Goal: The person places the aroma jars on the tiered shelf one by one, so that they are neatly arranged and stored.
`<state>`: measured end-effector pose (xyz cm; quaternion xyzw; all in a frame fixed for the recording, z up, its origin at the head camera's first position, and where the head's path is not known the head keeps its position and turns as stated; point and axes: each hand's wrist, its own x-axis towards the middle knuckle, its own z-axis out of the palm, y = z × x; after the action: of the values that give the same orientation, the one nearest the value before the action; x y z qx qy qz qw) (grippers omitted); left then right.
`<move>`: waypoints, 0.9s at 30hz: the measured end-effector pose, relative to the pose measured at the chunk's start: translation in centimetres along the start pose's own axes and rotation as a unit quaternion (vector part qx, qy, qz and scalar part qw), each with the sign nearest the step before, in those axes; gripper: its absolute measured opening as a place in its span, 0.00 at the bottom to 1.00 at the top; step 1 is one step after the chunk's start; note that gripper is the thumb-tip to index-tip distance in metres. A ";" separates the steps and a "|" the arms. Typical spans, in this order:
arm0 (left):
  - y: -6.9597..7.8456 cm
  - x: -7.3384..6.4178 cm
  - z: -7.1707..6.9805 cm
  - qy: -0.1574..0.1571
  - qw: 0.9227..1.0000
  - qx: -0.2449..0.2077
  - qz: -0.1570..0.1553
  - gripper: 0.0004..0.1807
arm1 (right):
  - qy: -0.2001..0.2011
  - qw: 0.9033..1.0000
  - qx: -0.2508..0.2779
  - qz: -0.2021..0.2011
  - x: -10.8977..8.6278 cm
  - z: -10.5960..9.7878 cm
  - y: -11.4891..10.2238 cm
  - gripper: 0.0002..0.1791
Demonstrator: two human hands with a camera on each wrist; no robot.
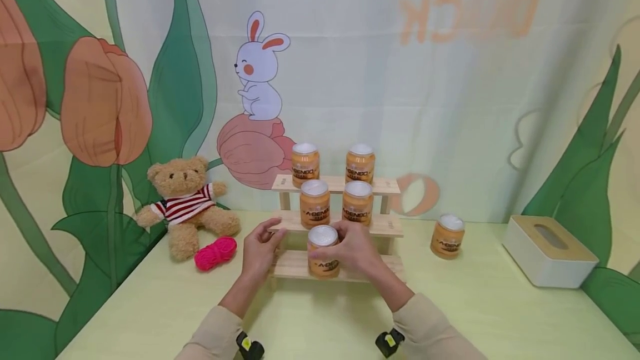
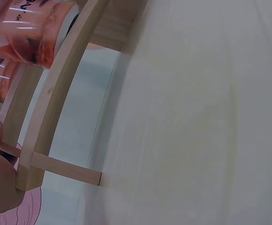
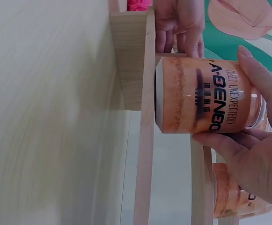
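Note:
My right hand (image 1: 356, 246) grips an orange can (image 3: 203, 96) with a silver top between thumb and fingers. The can stands upright at the bottom step of a three-step wooden rack (image 1: 290, 265), near its middle. At the rack's left end, my left hand (image 1: 261, 248) holds the side by the middle step, fingers bent; part of it is cut off in the left wrist view. Two like cans, a left one (image 1: 315, 204) and a right one (image 1: 357, 203), stand on the middle step. The top step bears another pair, one left (image 1: 305, 164) and one right (image 1: 360, 164).
One more orange can (image 1: 447, 236) stands on the table right of the rack. Farther right is a white tissue box (image 1: 550, 251) with a wooden lid. A teddy bear (image 1: 185, 204) sits to the left, a pink yarn skein (image 1: 215, 253) before it. Behind hangs a printed curtain (image 1: 340, 71).

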<state>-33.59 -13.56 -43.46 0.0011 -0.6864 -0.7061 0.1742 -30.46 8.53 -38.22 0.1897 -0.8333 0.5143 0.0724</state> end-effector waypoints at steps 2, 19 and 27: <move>0.9 -0.4 0.0 -0.001 1.000 0.005 0.001 0.18 | 0.000 1.000 -0.013 -0.005 0.2 0.2 -0.1 0.28; 2.2 -1.2 0.0 -0.012 1.000 0.007 0.003 0.17 | 0.044 0.997 -0.061 -0.025 0.6 1.8 -0.5 0.30; 0.7 -0.4 0.0 -0.012 1.000 0.007 0.008 0.18 | 0.060 0.996 -0.067 -0.028 0.5 2.3 -0.3 0.32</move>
<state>-33.01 -13.48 -42.90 -0.0122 -0.6934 -0.6997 0.1717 -30.63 6.28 -38.83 0.1767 -0.8545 0.4651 0.1494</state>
